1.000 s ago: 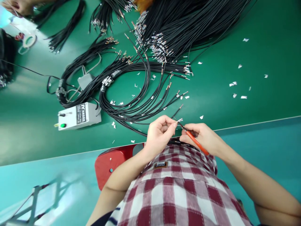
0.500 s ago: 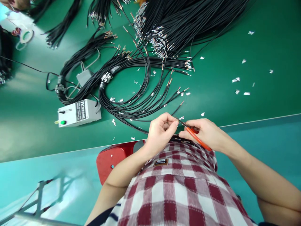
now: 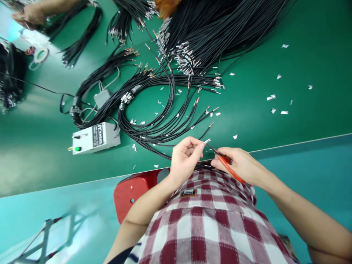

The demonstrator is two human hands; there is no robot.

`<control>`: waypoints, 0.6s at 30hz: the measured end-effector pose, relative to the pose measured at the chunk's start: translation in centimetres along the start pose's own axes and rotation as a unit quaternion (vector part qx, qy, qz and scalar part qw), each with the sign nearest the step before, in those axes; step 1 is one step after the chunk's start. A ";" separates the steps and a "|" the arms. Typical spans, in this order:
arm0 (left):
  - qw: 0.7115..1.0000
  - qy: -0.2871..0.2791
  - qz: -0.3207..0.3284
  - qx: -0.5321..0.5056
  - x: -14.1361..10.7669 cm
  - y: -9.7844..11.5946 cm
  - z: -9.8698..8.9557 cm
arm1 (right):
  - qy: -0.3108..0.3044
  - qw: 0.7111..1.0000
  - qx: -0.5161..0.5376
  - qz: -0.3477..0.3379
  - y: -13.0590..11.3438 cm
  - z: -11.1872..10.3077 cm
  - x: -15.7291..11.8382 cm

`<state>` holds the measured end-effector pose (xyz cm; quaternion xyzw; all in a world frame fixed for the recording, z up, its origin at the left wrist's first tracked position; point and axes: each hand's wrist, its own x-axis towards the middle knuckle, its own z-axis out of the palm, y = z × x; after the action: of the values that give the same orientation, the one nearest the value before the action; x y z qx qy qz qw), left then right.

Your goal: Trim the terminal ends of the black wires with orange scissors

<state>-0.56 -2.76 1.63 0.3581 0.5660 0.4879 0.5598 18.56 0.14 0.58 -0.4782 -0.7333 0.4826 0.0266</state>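
Observation:
At the table's front edge, my left hand (image 3: 185,159) pinches the end of a black cable, whose silvery stripped tip (image 3: 207,140) pokes out past the thumb and forefinger. My right hand (image 3: 239,164) grips a pair of scissors (image 3: 229,170) with orange-red handles; its dark blades point at the cable tip. Whether the blades touch the tip I cannot tell. Behind my hands a looped bundle of black cables (image 3: 143,136) lies on the table, its bare copper ends fanned out to the right. More black cable crosses my lap under both hands.
Large heaps of black cables (image 3: 233,27) lie at the back. A white box (image 3: 96,138) with a green button stands on the left. Foil scraps (image 3: 271,98) litter the green table (image 3: 316,117). Another person's hand (image 3: 33,14) is at far left. A red stool (image 3: 129,194) is below.
The scissor blades have drawn slightly away from my left fingers, and the silvery cable tip now shows clearly beyond them. The whole view has shifted a little.

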 end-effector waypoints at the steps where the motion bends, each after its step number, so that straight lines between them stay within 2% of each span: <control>1: 1.000 0.010 0.007 -0.004 0.0 0.1 0.0 | -0.001 1.000 -0.003 -0.001 0.0 -0.2 -0.2; 4: 0.999 0.029 0.015 -0.006 -0.1 0.3 0.1 | 0.002 0.997 0.072 -0.002 -0.1 -0.3 -0.2; 6: 1.000 0.016 0.009 -0.001 -0.1 0.2 0.2 | 0.055 0.978 0.199 -0.013 -0.5 0.1 0.3; 9: 1.000 -0.003 0.005 0.012 -0.2 0.0 0.4 | 0.184 0.905 0.380 -0.046 -1.5 1.1 1.5; 11: 1.000 -0.002 0.006 0.021 -0.3 -0.1 0.4 | 0.231 0.869 0.433 -0.060 -2.1 1.9 2.4; 15: 0.999 0.002 0.009 0.034 -0.3 -0.4 0.2 | 0.248 0.842 0.474 -0.068 -2.8 2.7 3.4; 18: 0.999 -0.002 0.011 0.038 -0.3 -0.6 0.1 | 0.238 0.831 0.496 -0.078 -2.9 2.9 3.4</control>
<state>-0.38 -3.17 1.14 0.3866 0.5792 0.4714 0.5411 13.33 0.46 -0.27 -0.4417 -0.4010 0.6494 0.4715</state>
